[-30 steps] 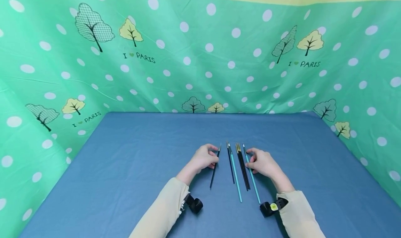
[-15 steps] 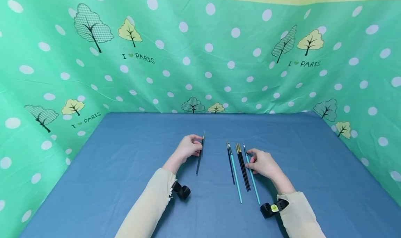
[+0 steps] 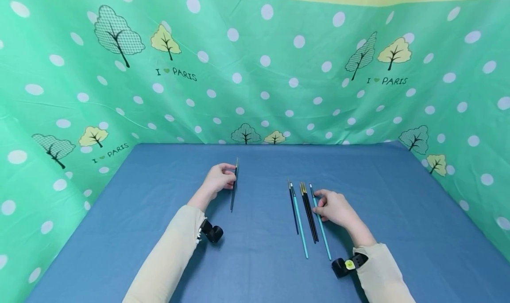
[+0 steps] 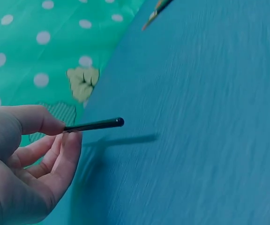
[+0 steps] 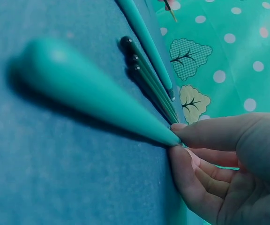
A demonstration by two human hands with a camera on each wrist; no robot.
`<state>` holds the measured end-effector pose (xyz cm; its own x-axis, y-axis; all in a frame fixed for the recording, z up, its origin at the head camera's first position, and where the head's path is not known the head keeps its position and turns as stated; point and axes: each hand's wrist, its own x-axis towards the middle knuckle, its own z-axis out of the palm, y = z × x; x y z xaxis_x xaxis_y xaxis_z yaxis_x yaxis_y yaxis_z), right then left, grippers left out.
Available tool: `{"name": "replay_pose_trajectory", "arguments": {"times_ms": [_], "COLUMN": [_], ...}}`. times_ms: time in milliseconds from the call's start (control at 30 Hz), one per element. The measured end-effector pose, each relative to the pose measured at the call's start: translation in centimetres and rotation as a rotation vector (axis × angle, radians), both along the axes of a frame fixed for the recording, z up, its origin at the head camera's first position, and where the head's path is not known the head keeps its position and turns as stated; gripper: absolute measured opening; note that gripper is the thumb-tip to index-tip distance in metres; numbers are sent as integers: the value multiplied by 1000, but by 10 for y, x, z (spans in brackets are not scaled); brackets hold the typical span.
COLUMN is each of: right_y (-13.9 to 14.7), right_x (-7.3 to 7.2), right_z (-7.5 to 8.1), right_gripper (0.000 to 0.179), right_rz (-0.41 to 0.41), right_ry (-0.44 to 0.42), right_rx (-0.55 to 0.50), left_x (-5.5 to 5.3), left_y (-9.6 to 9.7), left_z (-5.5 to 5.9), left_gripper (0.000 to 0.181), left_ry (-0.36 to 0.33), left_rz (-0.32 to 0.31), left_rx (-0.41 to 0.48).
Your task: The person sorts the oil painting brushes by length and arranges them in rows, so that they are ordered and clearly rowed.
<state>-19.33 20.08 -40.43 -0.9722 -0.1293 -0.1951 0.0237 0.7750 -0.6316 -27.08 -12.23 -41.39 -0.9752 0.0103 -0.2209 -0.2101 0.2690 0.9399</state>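
Note:
My left hand (image 3: 218,179) pinches a thin black paintbrush (image 3: 233,192) between thumb and fingers, above the left-middle of the table. In the left wrist view the dark handle end of this paintbrush (image 4: 102,124) points away from the fingers, its shadow on the cloth below. My right hand (image 3: 334,207) pinches a turquoise paintbrush (image 3: 323,234) at the right of a row of brushes; its thick handle (image 5: 88,89) fills much of the right wrist view. Beside it lie several black paintbrushes (image 3: 309,214), another turquoise paintbrush (image 3: 300,227) and a dark paintbrush (image 3: 294,212).
The brushes lie on a blue cloth-covered table (image 3: 255,258). Behind and at both sides hangs a green dotted curtain (image 3: 255,72) printed with trees. Each wrist wears a black camera, such as the left wrist camera (image 3: 212,232).
The left hand has carried the black paintbrush left and farther back, away from the row of brushes. The right hand and the turquoise paintbrush it holds have stayed in place.

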Motion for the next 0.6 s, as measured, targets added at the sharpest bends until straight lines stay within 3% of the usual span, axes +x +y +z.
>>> {"name": "replay_pose_trajectory", "arguments": {"times_ms": [600], "right_y": [0], "right_x": [0], "right_z": [-2], "right_gripper": [47], "right_rz": [15], "right_ry": [19], "right_rx": [-1], "left_x": [-12], "left_y": [-35], "left_z": [3], "left_gripper": [41], "left_ry": [9], "left_rz": [30], "left_rx": [-110]}}
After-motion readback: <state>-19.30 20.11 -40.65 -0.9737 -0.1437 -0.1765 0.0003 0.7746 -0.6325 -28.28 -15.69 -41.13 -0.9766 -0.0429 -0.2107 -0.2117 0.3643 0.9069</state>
